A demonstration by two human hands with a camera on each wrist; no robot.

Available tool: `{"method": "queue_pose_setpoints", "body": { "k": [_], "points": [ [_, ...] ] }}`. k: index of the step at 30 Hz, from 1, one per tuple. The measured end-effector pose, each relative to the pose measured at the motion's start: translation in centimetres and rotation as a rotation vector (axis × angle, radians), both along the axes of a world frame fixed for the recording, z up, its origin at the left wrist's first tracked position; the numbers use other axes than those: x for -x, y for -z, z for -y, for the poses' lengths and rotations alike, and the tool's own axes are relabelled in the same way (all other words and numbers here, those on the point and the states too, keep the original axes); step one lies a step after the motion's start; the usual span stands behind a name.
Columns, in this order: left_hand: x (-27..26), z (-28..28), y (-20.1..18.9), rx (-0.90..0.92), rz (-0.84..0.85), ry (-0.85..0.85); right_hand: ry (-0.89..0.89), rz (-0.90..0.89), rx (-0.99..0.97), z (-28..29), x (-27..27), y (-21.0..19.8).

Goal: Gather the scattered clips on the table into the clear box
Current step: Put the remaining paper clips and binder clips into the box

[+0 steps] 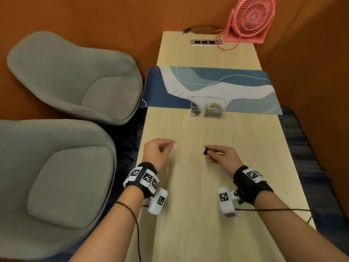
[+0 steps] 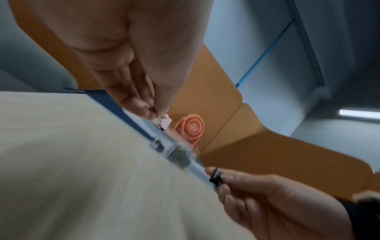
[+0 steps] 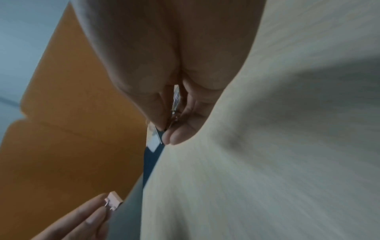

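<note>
My left hand [image 1: 160, 148] pinches a small pink binder clip [image 1: 175, 145] by its wire handle, just above the wooden table [image 1: 188, 205]. The same pink clip [image 2: 165, 122] hangs from my fingertips in the left wrist view and shows again as the pink clip [image 3: 113, 201] at the lower left of the right wrist view. My right hand [image 1: 219, 155] pinches a black binder clip [image 1: 205, 151], seen as the black clip [image 2: 216, 177] from the left wrist. The clear box [image 1: 207, 107] stands farther off at the mat's near edge, with a few clips in its left compartment and many coloured clips in its right.
A blue and white mat [image 1: 209, 86] lies across the table behind the box. A pink fan [image 1: 251, 19] and a power strip [image 1: 206, 42] sit at the far end. Two grey chairs [image 1: 75, 76] stand left of the table. Cables trail from both wrists.
</note>
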State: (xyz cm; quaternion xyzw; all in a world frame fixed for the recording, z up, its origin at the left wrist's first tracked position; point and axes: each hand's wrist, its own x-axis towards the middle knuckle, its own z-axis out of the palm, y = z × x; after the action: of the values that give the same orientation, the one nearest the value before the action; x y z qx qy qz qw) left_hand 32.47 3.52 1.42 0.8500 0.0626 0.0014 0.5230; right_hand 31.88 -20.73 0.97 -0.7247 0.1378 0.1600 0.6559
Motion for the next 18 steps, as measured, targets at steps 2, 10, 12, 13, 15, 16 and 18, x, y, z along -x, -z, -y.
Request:
{"method": "queue_pose_setpoints", "body": {
  "k": [2, 10, 12, 13, 15, 16, 18],
  "points": [
    [-4.2, 1.6, -1.2, 0.039, 0.041, -0.009, 0.116, 0.009, -0.082, 1.1, -2.4, -1.0],
    [-16.8, 7.5, -3.4, 0.015, 0.179, -0.049, 0.357, -0.003, -0.363, 3.4, -11.2, -2.6],
    [-18.8, 8.3, -2.6, -0.017, 0.167, -0.024, 0.348, 0.008, -0.377, 3.5, -12.8, -2.7],
    [-19.5, 8.7, -2.2, -0.035, 0.153, -0.008, 0.343, 0.012, -0.367, 3.5, -13.5, -2.6],
    [-20.4, 9.1, -1.2, -0.073, 0.12, 0.004, 0.345, 0.021, -0.32, 3.4, -14.7, -2.5],
    [-20.7, 9.3, -0.7, -0.088, 0.111, 0.004, 0.347, 0.03, -0.286, 3.3, -15.2, -2.4],
    [-20.9, 9.4, 0.1, -0.123, 0.093, 0.007, 0.345, 0.051, -0.212, 3.0, -16.2, -2.1]
  ]
}}
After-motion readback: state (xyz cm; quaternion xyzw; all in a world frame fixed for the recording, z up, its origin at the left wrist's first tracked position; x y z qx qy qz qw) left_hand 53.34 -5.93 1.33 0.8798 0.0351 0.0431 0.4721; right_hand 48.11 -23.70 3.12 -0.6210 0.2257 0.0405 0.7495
